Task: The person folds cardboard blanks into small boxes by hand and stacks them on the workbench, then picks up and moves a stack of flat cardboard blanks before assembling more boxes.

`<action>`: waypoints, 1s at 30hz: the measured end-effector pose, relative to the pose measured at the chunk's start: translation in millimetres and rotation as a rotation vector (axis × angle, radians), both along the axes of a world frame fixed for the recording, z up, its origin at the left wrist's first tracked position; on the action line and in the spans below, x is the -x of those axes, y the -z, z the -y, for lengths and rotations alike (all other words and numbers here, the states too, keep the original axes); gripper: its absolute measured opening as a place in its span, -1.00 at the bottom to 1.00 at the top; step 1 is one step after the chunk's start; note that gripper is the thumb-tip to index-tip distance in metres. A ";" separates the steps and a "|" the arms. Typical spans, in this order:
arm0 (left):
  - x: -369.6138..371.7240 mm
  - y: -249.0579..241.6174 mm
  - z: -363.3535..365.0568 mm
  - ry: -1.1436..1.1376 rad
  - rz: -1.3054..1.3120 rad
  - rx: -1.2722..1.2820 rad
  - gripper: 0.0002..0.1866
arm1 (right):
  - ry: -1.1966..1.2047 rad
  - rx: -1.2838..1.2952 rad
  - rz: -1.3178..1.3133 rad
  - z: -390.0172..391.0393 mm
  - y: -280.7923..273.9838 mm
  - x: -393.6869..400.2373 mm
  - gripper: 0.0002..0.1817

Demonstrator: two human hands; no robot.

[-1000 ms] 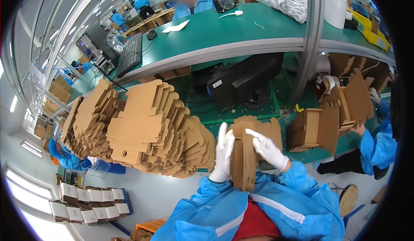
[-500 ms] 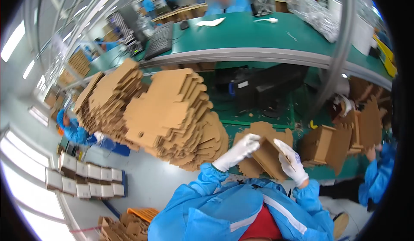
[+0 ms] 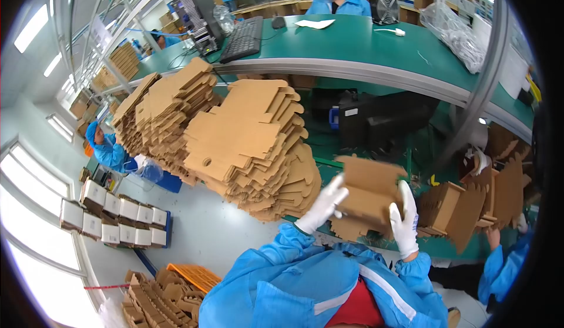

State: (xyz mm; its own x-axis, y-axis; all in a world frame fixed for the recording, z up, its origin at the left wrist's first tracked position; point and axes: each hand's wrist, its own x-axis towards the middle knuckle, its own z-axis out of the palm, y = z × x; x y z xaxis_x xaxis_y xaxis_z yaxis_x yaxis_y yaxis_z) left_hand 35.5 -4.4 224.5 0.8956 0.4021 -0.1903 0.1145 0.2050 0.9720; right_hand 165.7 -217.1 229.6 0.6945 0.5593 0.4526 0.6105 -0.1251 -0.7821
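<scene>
A partly folded cardboard box (image 3: 371, 190) is held up between my two white-gloved hands, its back flap standing up and its inside facing me. My left hand (image 3: 325, 203) grips the box's left side, the fingers at its edge. On the right side, my right hand (image 3: 404, 222) holds the box with thumb and fingers against the wall; part of its grip is hidden. Beneath the box, another cardboard piece (image 3: 348, 229) shows on the green surface. Left of my hands rises a tall stack of flat cardboard blanks (image 3: 235, 131).
Folded boxes (image 3: 437, 207) stand on the right, near a co-worker's blue sleeve (image 3: 499, 272). A black monitor (image 3: 382, 116) lies under the green upper shelf (image 3: 329, 43). An orange crate (image 3: 194, 276) and white-sided boxes (image 3: 120, 213) are on the floor at left.
The box has turned from nearly edge-on to open toward me, its back flap now raised. My right hand has moved from its top edge to its right side. The view has shifted slightly.
</scene>
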 end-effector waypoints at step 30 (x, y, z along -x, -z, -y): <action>3.6 21.3 41.0 0.054 0.026 -0.584 -0.50 | 0.082 0.426 -0.422 15.9 91.7 28.0 -0.44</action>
